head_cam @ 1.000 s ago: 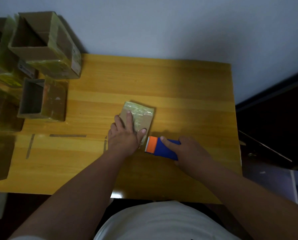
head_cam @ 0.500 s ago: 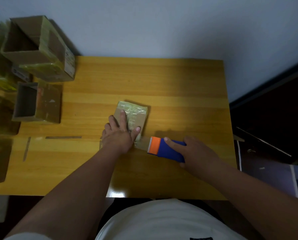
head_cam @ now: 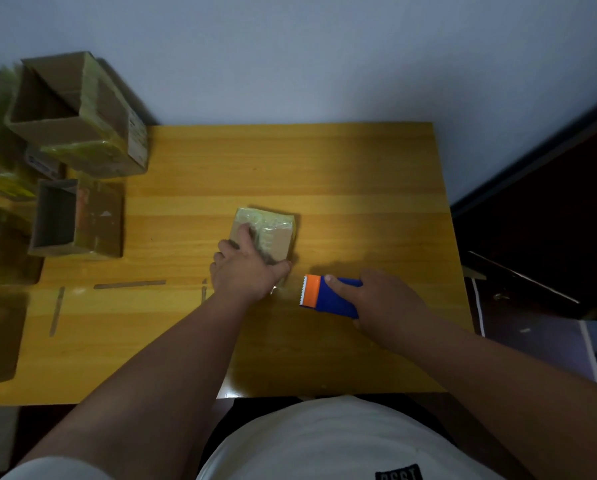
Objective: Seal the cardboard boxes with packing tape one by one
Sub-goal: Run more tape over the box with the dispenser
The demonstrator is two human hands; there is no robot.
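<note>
Nearest the table's front edge, toward its right side, the right hand (head_cam: 385, 299) curls around the blue tape dispenser (head_cam: 331, 296), forefinger laid along its top, the orange toothed end pointing left at the box. A short gap separates the teeth from the box; whether a strip of tape bridges it is too faint to tell. Just beyond, at the table's (head_cam: 359, 174) middle, the left hand (head_cam: 247, 270) lies flat on the small cardboard box (head_cam: 273, 233), fingers spread over its left half and thumb hooked at its near right corner, pressing rather than gripping.

The step looks like finishing a tape run. To do it well, keep the left palm bearing down so the box cannot slide, pull the dispenser low and straight, then rub the loose end onto the near face.

The small box is closed, its top glossy with tape. Farther off, along the left edge, the open box (head_cam: 75, 220) and the stacked boxes (head_cam: 78, 119) at the far left corner show hollow, seemingly empty interiors.
</note>
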